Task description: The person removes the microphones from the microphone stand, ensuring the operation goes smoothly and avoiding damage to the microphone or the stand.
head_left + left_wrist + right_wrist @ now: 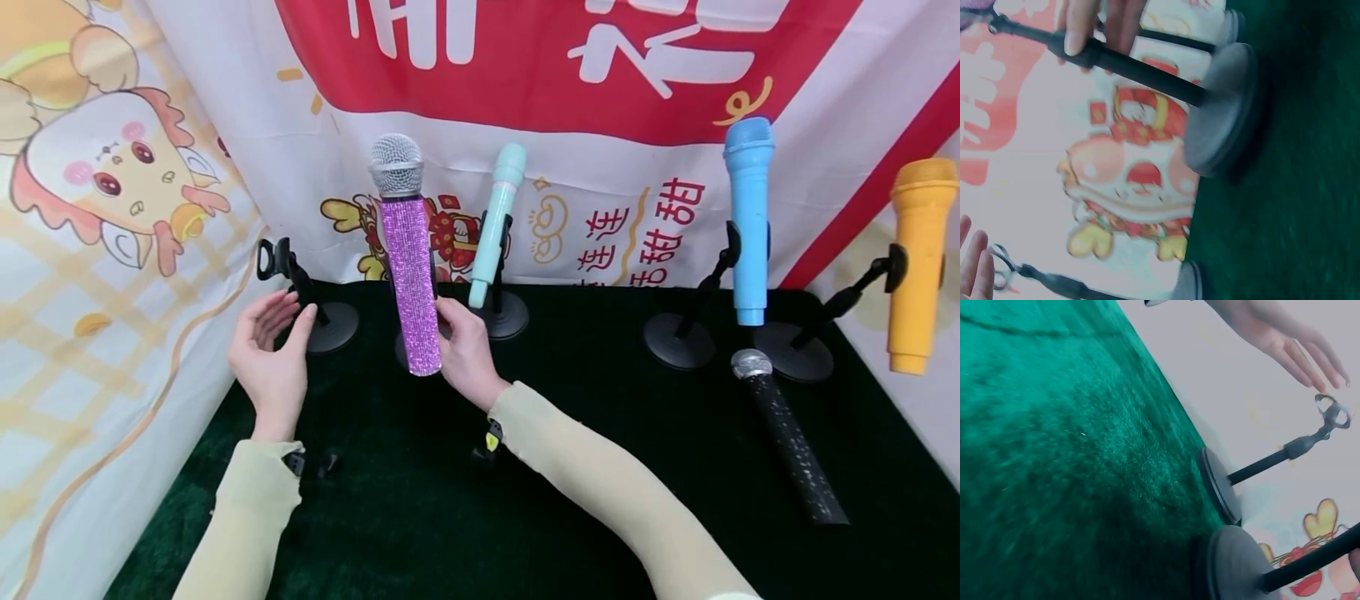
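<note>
A microphone with a purple glittery handle and silver mesh head sits upright on a black desk stand. My right hand is behind its lower handle. In the left wrist view the right fingers grip the pole of that stand. My left hand, fingers loosely bent and holding nothing, hovers beside the clip of a bare microphone stand. The right wrist view shows the left hand just above that stand's ring clip, apart from it.
A mint microphone, a blue microphone and an orange microphone rest in stands. A black speckled microphone lies on the dark green cloth at right. Printed fabric hangs behind the table.
</note>
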Available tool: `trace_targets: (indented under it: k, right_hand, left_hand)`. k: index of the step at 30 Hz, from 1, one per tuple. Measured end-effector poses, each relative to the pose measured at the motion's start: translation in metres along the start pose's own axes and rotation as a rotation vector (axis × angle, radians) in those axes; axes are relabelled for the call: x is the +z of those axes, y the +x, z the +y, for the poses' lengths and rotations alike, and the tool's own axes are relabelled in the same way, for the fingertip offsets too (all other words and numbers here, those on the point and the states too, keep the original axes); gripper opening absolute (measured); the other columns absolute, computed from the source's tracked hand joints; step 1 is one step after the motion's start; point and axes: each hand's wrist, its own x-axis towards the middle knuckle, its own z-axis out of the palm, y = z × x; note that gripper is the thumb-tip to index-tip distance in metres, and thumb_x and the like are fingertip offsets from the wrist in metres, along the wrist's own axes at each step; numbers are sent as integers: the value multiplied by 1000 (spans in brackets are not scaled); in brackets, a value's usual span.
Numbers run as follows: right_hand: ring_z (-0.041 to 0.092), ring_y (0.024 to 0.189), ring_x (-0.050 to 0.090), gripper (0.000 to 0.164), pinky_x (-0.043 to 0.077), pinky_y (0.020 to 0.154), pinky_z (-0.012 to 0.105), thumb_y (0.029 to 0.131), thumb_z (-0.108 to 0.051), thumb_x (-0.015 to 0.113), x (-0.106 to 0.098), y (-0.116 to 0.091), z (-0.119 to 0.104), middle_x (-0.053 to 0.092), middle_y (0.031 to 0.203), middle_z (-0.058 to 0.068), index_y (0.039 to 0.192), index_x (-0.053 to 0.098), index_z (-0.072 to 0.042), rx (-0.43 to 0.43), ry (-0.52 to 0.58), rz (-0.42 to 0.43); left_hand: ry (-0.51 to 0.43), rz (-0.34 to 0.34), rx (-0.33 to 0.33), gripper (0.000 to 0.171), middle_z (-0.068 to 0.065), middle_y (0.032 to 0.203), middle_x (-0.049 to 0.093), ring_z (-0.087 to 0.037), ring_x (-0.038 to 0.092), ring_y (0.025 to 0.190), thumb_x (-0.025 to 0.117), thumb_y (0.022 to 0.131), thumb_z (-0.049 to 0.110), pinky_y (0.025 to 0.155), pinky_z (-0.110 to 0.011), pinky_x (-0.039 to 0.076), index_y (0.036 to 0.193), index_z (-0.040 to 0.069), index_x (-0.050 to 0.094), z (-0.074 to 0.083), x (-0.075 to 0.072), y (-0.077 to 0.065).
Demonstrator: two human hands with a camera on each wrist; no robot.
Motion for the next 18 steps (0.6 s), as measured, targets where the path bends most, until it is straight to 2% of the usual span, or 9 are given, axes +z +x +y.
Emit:
trace_targets:
  k: [3, 6, 10, 15, 18]
  right_hand:
    - [13, 99, 68, 22, 57, 86, 26, 93, 4, 69, -15, -8, -7, 71, 108, 6, 114, 72, -4, -53, 6, -12]
    - [17, 94, 70, 24, 58, 83, 28, 88, 9, 71, -34, -16, -12, 73, 106, 9, 110, 73, -1, -86, 3, -24]
    - [20, 86, 70, 21, 59, 77, 30, 83, 13, 72, -64, -26, -26, 73, 98, 11, 102, 73, 2, -65, -4, -66]
    - [14, 81, 67, 17, 59, 74, 30, 82, 16, 71, -102, -37, -53, 70, 88, 12, 93, 70, 4, -18, -6, -127]
    - [12, 80, 66, 15, 59, 73, 34, 83, 15, 73, -117, -43, -58, 71, 88, 13, 93, 70, 4, 6, -15, -137]
  left_hand:
    - [-57, -54, 45, 36, -20, 115, 71, -30, 68, 104, 81, 88, 6, 94, -35, 54, 118, -7, 67, 22, 8, -11]
    - [-73, -137, 71, 35, -18, 116, 71, -32, 68, 105, 80, 88, 3, 95, -36, 54, 119, -7, 67, 34, 14, -22]
    - [-69, -258, 78, 36, -14, 119, 71, -37, 66, 108, 78, 89, 0, 96, -39, 53, 122, -6, 66, 36, 21, -34]
    - [-24, -425, 26, 38, -10, 123, 70, -34, 66, 111, 80, 90, 7, 98, -44, 52, 125, 2, 67, 33, 34, -49]
    - [-10, -541, -17, 41, -8, 126, 69, -31, 65, 114, 81, 90, 13, 101, -50, 50, 128, 8, 67, 32, 41, -57]
